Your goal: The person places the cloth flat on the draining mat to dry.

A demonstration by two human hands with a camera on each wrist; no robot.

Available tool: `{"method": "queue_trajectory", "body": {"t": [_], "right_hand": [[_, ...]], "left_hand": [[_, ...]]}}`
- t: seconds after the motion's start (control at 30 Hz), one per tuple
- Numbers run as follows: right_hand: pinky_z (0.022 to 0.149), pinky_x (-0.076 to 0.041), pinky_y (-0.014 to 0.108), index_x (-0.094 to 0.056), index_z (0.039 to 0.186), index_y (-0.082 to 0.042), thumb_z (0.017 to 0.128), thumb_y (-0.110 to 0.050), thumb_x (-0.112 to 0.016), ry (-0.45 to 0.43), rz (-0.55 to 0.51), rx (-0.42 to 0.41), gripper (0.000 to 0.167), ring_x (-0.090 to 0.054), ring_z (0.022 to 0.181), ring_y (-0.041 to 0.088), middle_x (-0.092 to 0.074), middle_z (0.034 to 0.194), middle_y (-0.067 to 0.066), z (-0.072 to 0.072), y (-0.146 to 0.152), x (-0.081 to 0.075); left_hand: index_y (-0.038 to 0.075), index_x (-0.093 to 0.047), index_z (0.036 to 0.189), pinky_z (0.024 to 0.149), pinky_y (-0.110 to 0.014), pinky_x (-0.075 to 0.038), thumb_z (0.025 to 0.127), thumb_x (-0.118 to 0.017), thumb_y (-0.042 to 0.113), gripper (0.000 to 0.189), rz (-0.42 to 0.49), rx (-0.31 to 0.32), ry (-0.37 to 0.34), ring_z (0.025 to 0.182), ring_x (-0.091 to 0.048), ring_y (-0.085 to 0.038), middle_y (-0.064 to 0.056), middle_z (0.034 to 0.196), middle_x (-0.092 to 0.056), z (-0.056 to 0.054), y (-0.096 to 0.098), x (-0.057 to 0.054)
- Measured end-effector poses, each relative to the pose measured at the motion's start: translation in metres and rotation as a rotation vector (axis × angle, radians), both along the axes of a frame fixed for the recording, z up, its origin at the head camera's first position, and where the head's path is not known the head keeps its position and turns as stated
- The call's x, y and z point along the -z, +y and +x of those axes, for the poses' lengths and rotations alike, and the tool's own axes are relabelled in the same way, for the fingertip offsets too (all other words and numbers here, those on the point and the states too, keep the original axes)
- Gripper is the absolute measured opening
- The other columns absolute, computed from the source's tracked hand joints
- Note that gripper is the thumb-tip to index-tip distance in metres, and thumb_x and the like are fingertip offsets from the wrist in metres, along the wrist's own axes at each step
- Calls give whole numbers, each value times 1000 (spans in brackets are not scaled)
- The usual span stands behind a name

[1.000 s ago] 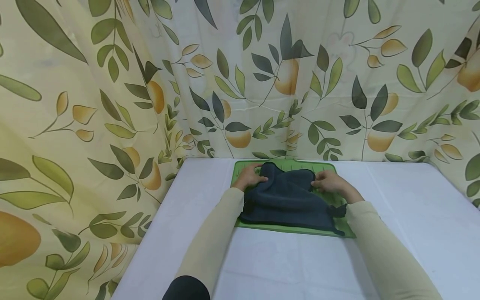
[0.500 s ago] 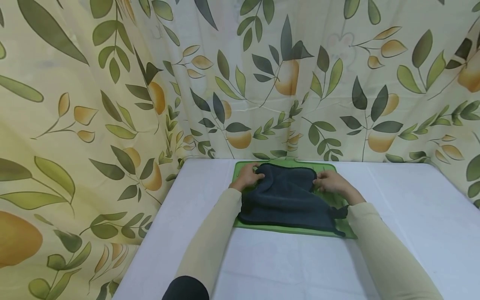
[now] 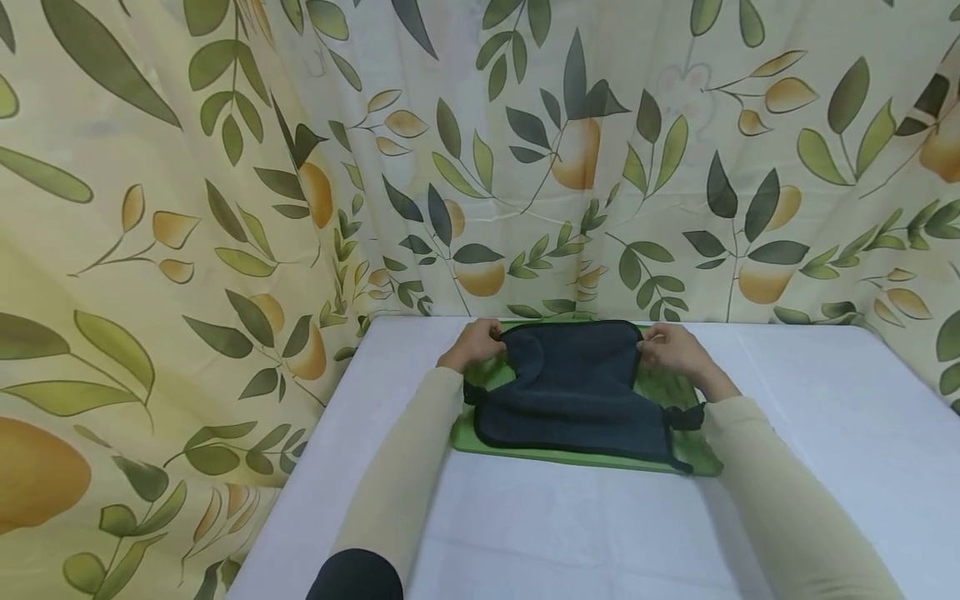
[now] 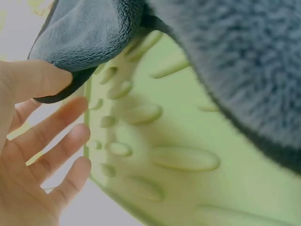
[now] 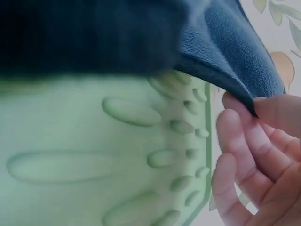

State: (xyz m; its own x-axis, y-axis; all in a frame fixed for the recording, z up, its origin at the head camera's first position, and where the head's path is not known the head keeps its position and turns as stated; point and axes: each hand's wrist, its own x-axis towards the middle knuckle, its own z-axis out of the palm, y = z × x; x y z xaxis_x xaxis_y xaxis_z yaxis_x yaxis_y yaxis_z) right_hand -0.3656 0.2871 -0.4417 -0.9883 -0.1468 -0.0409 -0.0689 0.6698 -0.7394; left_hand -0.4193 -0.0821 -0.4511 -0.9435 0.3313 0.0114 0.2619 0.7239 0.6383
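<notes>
A dark blue fleece cloth [image 3: 573, 375] with black edging, narrow across its middle and with small dark tabs at both sides, lies spread over a green mat [image 3: 678, 385]. At its far left corner my left hand [image 3: 474, 345] pinches the edge between thumb and index finger, the other fingers loosely spread in the left wrist view. My right hand [image 3: 675, 350] pinches the far right corner between thumb and fingertips. In both wrist views the corners of the cloth are lifted off the mat, whose raised oval bumps [image 4: 183, 158] show below.
The mat lies at the far edge of a table covered with a white cloth [image 3: 540, 533]. Behind it and on the left hangs a curtain [image 3: 637, 167] printed with leaves and fruit.
My left hand has moved left and slightly away with its corner, and my right hand slightly right. The cloth's far part is now pulled wider and flatter, with fewer folds.
</notes>
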Motion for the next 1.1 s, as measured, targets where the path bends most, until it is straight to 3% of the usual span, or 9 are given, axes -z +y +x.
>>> {"method": "queue_trajectory", "body": {"t": [0.17,0.33,0.5,0.67,0.8,1.0,1.1], "right_hand": [[67,-50,30,-59,114,6,104,-17,-56,63,42,39,25,-74,81,29,-74,109,27,-4,3,-4],[65,-48,29,-59,117,6,105,-17,-55,104,24,76,26,-72,78,27,-73,104,24,-8,4,-9],[66,-48,29,-58,119,7,106,-17,-54,109,-2,101,28,-71,80,28,-71,104,24,-9,2,-7],[68,-49,28,-58,118,6,105,-16,-54,81,8,88,26,-72,85,33,-71,109,28,-8,-1,2],[69,-50,30,-59,120,7,104,-17,-56,37,23,50,29,-71,82,25,-73,104,23,-9,-1,7],[68,-47,32,-60,122,11,104,-20,-57,-25,70,5,36,-63,78,20,-71,87,11,-10,1,11],[66,-46,31,-63,118,10,103,-20,-57,2,117,1,34,-61,76,19,-70,87,12,-9,2,13]], "left_hand": [[10,-68,112,82,-35,-53,100,-65,14,13,118,-59,21,97,-68,-28,-14,110,-73,-2,-3,-8],[9,-69,112,75,-36,-53,102,-62,16,14,225,-111,76,95,-68,-30,-14,107,-72,-1,-1,-16],[9,-72,109,74,-33,-51,102,-63,18,14,223,-135,118,92,-67,-28,-13,105,-73,-1,3,-10],[10,-71,113,84,-37,-53,103,-62,24,19,198,-143,34,101,-67,-29,-12,113,-72,0,7,4],[10,-68,120,91,-39,-55,101,-65,26,25,169,-143,-51,105,-69,-28,-13,116,-73,-1,9,14],[9,-72,114,72,-34,-53,98,-68,25,23,160,-135,-105,78,-66,-20,-8,93,-73,-1,8,20],[6,-72,106,65,-29,-47,100,-66,24,20,171,-152,-107,67,-58,-17,-5,81,-68,1,9,20]]}}
